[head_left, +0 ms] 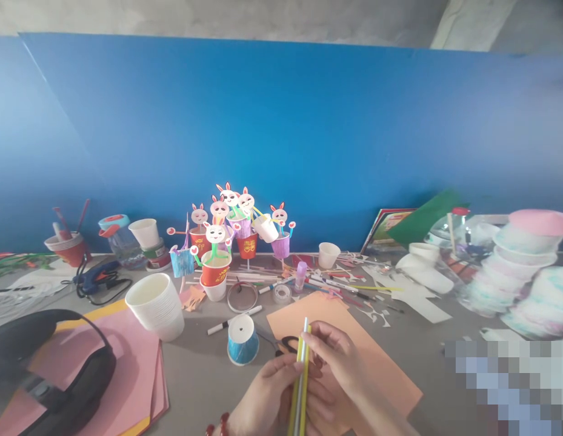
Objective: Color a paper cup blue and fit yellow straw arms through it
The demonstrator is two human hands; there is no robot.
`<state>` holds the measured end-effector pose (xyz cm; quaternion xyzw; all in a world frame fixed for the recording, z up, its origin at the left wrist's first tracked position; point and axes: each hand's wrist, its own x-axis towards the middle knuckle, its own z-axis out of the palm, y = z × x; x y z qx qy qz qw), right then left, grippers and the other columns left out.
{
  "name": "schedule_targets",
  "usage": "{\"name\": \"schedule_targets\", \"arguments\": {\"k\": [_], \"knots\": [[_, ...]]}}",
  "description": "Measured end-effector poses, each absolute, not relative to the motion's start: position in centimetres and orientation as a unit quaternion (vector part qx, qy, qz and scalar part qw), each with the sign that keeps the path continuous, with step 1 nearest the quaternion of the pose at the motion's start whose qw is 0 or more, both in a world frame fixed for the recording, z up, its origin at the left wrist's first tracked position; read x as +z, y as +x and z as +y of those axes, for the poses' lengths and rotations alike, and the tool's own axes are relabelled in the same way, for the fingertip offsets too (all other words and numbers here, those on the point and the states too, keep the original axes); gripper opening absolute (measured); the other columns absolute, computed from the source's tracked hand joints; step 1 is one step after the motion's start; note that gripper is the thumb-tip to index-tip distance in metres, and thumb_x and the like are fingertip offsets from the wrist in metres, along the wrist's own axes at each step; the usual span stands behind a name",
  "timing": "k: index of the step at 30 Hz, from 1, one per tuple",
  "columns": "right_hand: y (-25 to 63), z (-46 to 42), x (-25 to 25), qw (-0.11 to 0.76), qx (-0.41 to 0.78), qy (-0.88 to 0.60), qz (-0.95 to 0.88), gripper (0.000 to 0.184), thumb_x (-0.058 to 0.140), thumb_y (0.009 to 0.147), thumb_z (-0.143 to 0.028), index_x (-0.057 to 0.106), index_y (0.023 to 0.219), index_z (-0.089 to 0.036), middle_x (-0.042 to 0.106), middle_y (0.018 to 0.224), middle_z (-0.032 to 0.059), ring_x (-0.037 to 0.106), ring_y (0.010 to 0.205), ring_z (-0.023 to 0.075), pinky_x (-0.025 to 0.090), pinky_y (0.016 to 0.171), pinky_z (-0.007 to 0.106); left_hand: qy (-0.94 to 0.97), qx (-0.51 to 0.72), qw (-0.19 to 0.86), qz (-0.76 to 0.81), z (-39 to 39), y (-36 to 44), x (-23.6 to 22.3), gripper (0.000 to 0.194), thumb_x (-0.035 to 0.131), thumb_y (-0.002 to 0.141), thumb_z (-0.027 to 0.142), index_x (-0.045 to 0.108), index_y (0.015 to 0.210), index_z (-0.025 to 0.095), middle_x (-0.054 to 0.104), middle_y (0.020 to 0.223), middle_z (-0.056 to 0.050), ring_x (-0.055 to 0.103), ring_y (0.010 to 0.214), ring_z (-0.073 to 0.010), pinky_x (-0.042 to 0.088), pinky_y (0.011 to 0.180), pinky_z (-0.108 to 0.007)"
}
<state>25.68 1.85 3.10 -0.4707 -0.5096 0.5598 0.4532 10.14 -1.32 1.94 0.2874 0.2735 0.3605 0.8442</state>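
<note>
Both of my hands hold a small bundle of straws (301,375), yellow, green and grey, pointing away from me. My left hand (269,393) grips the bundle from the left with fingers closed round it; a red bead bracelet is on that wrist. My right hand (338,363) pinches the straws near their upper part with thumb and fingers. The hands are over an orange paper sheet (381,369) on the grey table. A blue upturned paper cup (242,339) stands just left of the hands, with black scissors (288,344) beside it.
A stack of white cups (156,306) stands on pink paper (126,363) at left, near a black headset (45,363) and a blue glue gun (97,275). Rabbit-faced cup figures (231,233) cluster at the back. Stacked bowls (526,260), pens and paper scraps lie at right.
</note>
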Motion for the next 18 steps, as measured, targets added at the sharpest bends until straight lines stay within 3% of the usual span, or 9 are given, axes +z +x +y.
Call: {"name": "schedule_targets", "arguments": {"k": [5, 12, 18], "knots": [[25.5, 1.9, 2.6, 0.456, 0.567, -0.462, -0.507, 0.047, 0.075, 0.078, -0.062, 0.061, 0.068, -0.019, 0.05, 0.056, -0.005, 0.044, 0.051, 0.0104, 0.035, 0.05, 0.024, 0.289, 0.372, 0.842, 0.262, -1.3, 10.2, 1.8, 0.043, 0.068, 0.086, 0.044, 0.067, 0.11, 0.007, 0.081, 0.084, -0.019, 0.079, 0.071, -0.0292, 0.056, 0.045, -0.025], [25.3, 1.6, 2.0, 0.466, 0.575, -0.449, -0.5, 0.046, 0.078, 0.079, -0.056, 0.056, 0.066, -0.018, 0.046, 0.06, -0.0056, 0.039, 0.055, 0.0097, 0.031, 0.052, 0.024, 0.289, 0.382, 0.839, 0.258, -1.3, 10.1, 2.1, 0.044, 0.068, 0.087, 0.042, 0.066, 0.114, 0.008, 0.081, 0.088, -0.018, 0.079, 0.073, -0.0287, 0.057, 0.044, -0.025], [25.0, 1.5, 2.0, 0.47, 0.581, -0.445, -0.495, 0.045, 0.078, 0.079, -0.057, 0.056, 0.067, -0.019, 0.045, 0.058, -0.0065, 0.039, 0.054, 0.0097, 0.031, 0.052, 0.023, 0.305, 0.383, 0.832, 0.261, -1.1, 10.2, 2.5, 0.044, 0.068, 0.087, 0.045, 0.067, 0.109, 0.007, 0.08, 0.085, -0.018, 0.079, 0.072, -0.0286, 0.057, 0.045, -0.025]]}}
